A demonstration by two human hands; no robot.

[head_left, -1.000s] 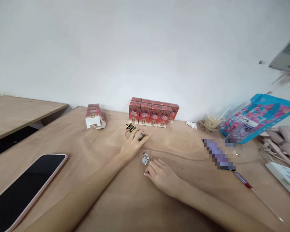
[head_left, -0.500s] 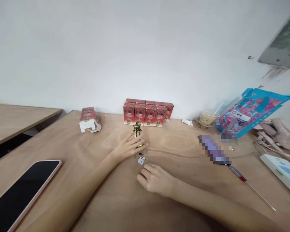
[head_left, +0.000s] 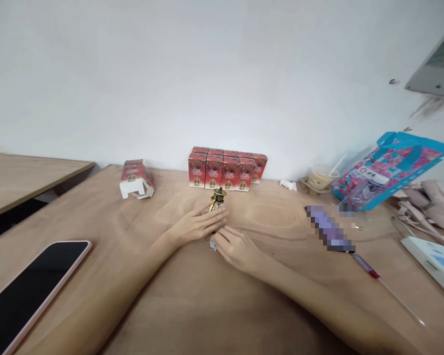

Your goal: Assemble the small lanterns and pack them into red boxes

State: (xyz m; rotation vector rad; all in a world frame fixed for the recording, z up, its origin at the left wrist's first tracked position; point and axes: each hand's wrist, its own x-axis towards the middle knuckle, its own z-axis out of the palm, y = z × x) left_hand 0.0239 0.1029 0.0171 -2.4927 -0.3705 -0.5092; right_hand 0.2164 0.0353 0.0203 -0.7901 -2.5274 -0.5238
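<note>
My left hand [head_left: 198, 227] is wrapped over a small black-and-gold lantern-like ornament [head_left: 218, 196], whose ringed top sticks out beyond the fingers. The ornament lies tilted on the table, its body mostly hidden under that hand. Right beside it, my right hand [head_left: 239, 249] has its fingers bent together at the ornament's near end, against the left fingertips. What those fingers pinch, if anything, is hidden. A small silvery metal piece [head_left: 212, 245] shows just below the right fingertips, partly covered; I cannot tell whether it is attached to the ornament.
Several red boxes [head_left: 214, 171] stand in rows by the wall, and an opened red box [head_left: 136, 180] is left of them. A phone [head_left: 37, 291] lies front left. To the right are a screwdriver [head_left: 373, 273], a drink cup [head_left: 320, 177], a flowered bag [head_left: 385, 170] and a white device [head_left: 432, 261].
My right hand has moved forward to meet the left fingers, covering part of the silvery piece. The ornament's top has tipped to the right under my left hand.
</note>
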